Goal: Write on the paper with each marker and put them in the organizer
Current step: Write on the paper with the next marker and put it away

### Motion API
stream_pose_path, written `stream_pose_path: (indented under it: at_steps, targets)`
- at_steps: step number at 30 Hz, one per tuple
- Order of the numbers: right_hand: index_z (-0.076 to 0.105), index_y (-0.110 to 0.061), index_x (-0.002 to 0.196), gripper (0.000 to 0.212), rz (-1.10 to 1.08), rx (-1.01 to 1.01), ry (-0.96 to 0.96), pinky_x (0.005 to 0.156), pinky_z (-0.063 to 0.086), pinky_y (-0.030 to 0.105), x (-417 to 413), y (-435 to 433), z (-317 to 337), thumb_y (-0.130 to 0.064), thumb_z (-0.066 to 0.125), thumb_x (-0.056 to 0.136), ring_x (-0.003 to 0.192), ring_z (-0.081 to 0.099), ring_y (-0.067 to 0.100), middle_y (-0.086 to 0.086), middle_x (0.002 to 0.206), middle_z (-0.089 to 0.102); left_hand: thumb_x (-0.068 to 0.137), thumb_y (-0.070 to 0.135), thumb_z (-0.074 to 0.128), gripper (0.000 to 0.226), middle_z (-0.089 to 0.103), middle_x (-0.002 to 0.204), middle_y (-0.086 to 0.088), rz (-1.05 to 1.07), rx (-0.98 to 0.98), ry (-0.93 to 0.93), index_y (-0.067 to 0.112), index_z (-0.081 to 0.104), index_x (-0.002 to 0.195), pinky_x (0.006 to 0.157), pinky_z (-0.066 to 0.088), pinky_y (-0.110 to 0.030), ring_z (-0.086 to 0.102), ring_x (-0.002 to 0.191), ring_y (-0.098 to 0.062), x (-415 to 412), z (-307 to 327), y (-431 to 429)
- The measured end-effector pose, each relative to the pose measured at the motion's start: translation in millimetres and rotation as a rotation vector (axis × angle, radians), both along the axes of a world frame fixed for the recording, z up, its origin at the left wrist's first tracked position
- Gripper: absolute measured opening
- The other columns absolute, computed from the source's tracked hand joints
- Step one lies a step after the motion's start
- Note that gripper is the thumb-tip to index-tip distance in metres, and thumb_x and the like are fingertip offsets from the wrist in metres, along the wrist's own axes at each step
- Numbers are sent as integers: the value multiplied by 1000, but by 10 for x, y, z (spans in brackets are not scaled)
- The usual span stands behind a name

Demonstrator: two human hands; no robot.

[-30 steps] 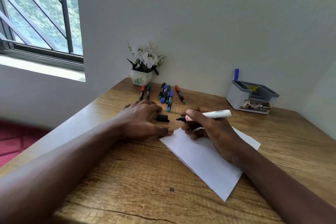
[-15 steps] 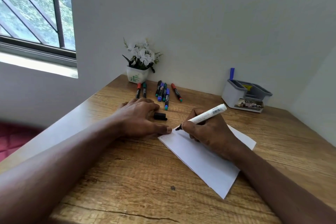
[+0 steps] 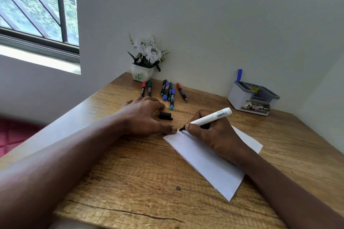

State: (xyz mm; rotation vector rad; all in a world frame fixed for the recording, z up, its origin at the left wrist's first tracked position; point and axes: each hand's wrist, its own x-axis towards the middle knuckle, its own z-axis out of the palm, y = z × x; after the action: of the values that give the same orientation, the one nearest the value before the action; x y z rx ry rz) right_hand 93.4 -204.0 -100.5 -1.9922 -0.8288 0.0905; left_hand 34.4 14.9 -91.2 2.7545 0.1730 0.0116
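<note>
A white sheet of paper [image 3: 206, 161] lies on the wooden desk [image 3: 141, 173]. My right hand [image 3: 214, 135] grips a white marker [image 3: 210, 118] with its black tip touching the paper's far left corner. My left hand [image 3: 145, 115] rests flat on the desk, thumb at the paper's corner. The marker's black cap [image 3: 165, 115] lies just beyond my left hand's fingers. Several capped markers [image 3: 168, 92] lie in a loose row farther back. A grey organizer [image 3: 251, 98] stands at the back right with one blue marker [image 3: 239, 74] upright in it.
A small white pot of white flowers [image 3: 144, 61] stands against the wall behind the markers. Walls close off the desk at the back and right. The desk's left edge drops off below a window [image 3: 37, 5].
My right hand has tilted the marker from level to steep and lowered its tip onto the paper's corner. My left hand has stayed in place.
</note>
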Motion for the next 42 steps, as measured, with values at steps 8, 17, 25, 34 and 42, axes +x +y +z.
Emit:
stream_pose_path:
  at_steps: [8, 17, 25, 34, 42]
  targets:
    - [63, -20, 68, 22, -9, -4, -28, 51, 40, 16, -10, -9, 28, -17, 77, 85, 54, 52, -1, -14, 56, 59, 77, 78, 61, 91, 24, 165, 8, 1, -4, 2, 35, 36, 153, 123, 15, -52, 18, 152, -21, -17, 28, -21]
    - [66, -21, 72, 17, -68, 1, -64, 53, 43, 13, -30, 3, 16, -19, 79, 84, 62, 60, -3, -9, 68, 67, 76, 80, 60, 93, 25, 165, 8, 6, 5, 16, 36, 35, 154, 123, 17, -53, 19, 152, -22, -4, 22, -16]
    - [65, -19, 71, 19, -95, 19, -78, 52, 43, 13, -33, 6, 10, -19, 78, 84, 57, 59, -2, -12, 61, 64, 77, 78, 60, 91, 25, 165, 8, 7, -4, 16, 36, 36, 154, 123, 16, -52, 18, 152, -22, -9, 30, -19]
    - [67, -21, 72, 17, -104, 27, -56, 52, 43, 12, -19, 3, 2, -18, 78, 85, 59, 60, -3, -10, 66, 66, 76, 79, 61, 90, 26, 164, 9, 5, -11, 10, 37, 37, 152, 122, 18, -54, 18, 152, -22, 5, 16, -5]
    - [61, -21, 66, 25, -143, 20, -33, 47, 39, 12, -6, 0, 23, -18, 76, 86, 49, 54, -3, -16, 52, 59, 76, 79, 61, 90, 28, 163, 9, 1, -11, -5, 36, 39, 152, 122, 19, -52, 21, 151, -21, -3, 14, -5]
